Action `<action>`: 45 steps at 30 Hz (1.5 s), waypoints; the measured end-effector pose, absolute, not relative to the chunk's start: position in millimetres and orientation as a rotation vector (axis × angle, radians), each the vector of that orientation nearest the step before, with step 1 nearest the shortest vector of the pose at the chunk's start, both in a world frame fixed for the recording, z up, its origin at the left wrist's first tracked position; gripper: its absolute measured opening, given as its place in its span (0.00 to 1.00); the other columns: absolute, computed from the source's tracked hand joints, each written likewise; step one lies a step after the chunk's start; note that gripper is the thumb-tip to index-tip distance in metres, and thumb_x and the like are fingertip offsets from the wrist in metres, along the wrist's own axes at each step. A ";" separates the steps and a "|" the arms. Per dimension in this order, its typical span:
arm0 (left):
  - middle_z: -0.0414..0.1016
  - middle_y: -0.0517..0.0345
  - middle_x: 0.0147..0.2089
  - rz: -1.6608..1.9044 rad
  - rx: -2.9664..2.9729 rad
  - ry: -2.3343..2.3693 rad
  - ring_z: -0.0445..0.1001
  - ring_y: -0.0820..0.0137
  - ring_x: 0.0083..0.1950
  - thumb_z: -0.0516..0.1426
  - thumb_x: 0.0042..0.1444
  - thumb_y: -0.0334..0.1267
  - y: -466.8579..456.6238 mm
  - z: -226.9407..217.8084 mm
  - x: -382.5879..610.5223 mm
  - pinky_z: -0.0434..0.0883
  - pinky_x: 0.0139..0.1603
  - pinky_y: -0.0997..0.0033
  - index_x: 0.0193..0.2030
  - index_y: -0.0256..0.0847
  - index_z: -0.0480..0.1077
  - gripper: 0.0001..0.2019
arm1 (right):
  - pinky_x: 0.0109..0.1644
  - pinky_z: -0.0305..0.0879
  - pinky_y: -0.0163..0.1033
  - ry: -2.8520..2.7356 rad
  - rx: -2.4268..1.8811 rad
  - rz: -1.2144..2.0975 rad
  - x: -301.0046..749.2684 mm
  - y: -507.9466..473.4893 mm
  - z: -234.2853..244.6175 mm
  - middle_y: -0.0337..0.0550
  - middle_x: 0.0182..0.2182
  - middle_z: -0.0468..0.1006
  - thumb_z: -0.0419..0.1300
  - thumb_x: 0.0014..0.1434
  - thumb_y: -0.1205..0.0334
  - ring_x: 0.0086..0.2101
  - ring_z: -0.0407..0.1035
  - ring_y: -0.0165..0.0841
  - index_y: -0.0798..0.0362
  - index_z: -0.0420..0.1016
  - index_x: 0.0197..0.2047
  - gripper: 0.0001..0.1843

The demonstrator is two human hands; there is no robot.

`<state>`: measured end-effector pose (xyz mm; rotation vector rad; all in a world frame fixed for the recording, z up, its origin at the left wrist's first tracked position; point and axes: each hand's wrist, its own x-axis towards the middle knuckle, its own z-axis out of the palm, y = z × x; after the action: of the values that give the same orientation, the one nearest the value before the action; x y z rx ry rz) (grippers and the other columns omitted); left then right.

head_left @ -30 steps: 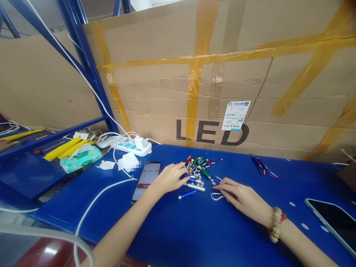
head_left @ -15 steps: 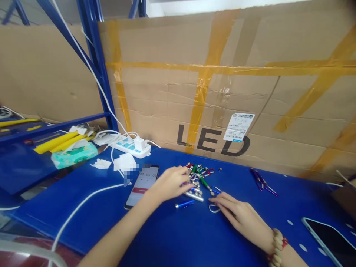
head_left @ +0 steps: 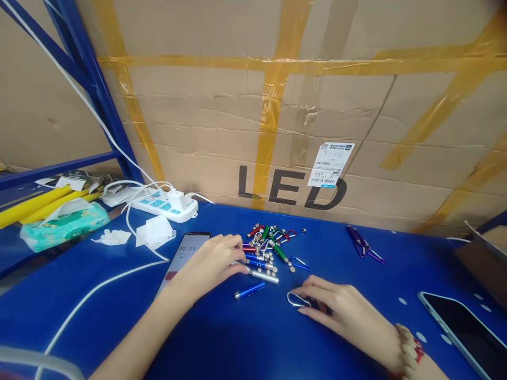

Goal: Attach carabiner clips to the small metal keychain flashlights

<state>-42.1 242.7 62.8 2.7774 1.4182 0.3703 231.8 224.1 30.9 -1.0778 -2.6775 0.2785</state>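
Note:
My left hand (head_left: 212, 264) rests on the blue table (head_left: 253, 338) with its fingers curled on a silver mini flashlight (head_left: 261, 275) at the edge of a pile of small coloured keychain flashlights and button batteries (head_left: 269, 245). A blue mini flashlight (head_left: 249, 291) lies loose just in front of it. My right hand (head_left: 340, 311), with a bead bracelet on the wrist, lies fingers down on a silver carabiner clip (head_left: 295, 301); its fingertips pinch the clip against the table.
A phone showing a timer (head_left: 186, 253) lies left of my left hand. A second phone (head_left: 463, 322) sits at the right edge. Purple clips (head_left: 362, 245) lie further back. A white power strip (head_left: 166, 203), cable, tissue pack (head_left: 59, 221) and taped cardboard box (head_left: 297, 121) stand behind.
The view has shifted right and down. My right hand has drawn the silver clip nearer to me; my left hand has slid from the pile's top to the silver flashlight.

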 end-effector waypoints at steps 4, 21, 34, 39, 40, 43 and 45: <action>0.72 0.58 0.40 0.254 2.758 1.363 0.71 0.67 0.42 0.58 0.55 0.33 241.1 55.8 -32.2 0.63 0.44 0.68 0.35 0.40 0.74 0.03 | 0.29 0.65 0.27 -2.672 -1.085 0.317 227.0 220.7 32.2 0.37 0.37 0.74 0.50 0.64 0.60 0.26 0.70 0.23 0.47 0.72 0.45 0.11; 0.72 0.57 0.39 0.251 2.695 1.327 0.70 0.67 0.42 0.55 0.57 0.31 245.9 36.9 -24.1 0.64 0.45 0.67 0.37 0.38 0.70 0.03 | 0.29 0.63 0.29 -2.577 -0.889 0.155 219.8 204.0 28.8 0.34 0.28 0.74 0.43 0.66 0.60 0.25 0.70 0.26 0.49 0.70 0.35 0.15; 0.72 0.58 0.39 0.840 2.314 1.357 0.68 0.70 0.36 0.49 0.60 0.35 242.7 49.5 -22.4 0.63 0.39 0.70 0.39 0.41 0.66 0.06 | 0.29 0.63 0.27 -2.523 -0.883 0.002 223.9 196.5 39.1 0.35 0.26 0.76 0.42 0.67 0.60 0.24 0.70 0.24 0.50 0.72 0.33 0.19; 0.71 0.56 0.35 0.884 1.572 0.993 0.68 0.73 0.31 0.50 0.58 0.41 238.0 52.6 -9.9 0.64 0.32 0.73 0.41 0.38 0.64 0.09 | 0.28 0.64 0.28 -2.534 -0.898 -0.023 224.8 198.0 40.7 0.36 0.27 0.75 0.41 0.67 0.60 0.25 0.71 0.24 0.49 0.73 0.36 0.19; 0.70 0.56 0.34 0.901 1.464 0.932 0.68 0.74 0.30 0.50 0.58 0.44 237.4 52.6 -8.4 0.63 0.30 0.74 0.41 0.37 0.63 0.11 | 0.28 0.63 0.28 -2.530 -0.902 -0.017 224.4 197.8 41.7 0.36 0.28 0.75 0.42 0.67 0.59 0.25 0.71 0.24 0.49 0.73 0.37 0.19; 0.67 0.55 0.34 0.992 1.193 0.854 0.65 0.75 0.28 0.49 0.58 0.48 237.0 53.4 -7.2 0.61 0.27 0.75 0.39 0.38 0.61 0.14 | 0.26 0.62 0.27 -2.472 -0.933 -0.021 223.4 197.7 43.8 0.36 0.28 0.75 0.42 0.67 0.58 0.24 0.71 0.23 0.49 0.74 0.36 0.19; 0.65 0.56 0.34 1.057 1.081 0.823 0.65 0.76 0.28 0.49 0.59 0.48 236.9 54.9 -8.2 0.61 0.27 0.75 0.38 0.38 0.61 0.14 | 0.25 0.61 0.26 -2.430 -0.971 -0.065 223.9 199.3 42.7 0.36 0.28 0.75 0.42 0.67 0.58 0.23 0.70 0.22 0.49 0.74 0.35 0.20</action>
<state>-8.2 236.9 54.9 1.0811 0.8230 1.0569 223.9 199.3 42.7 -0.9708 -2.4301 -0.0647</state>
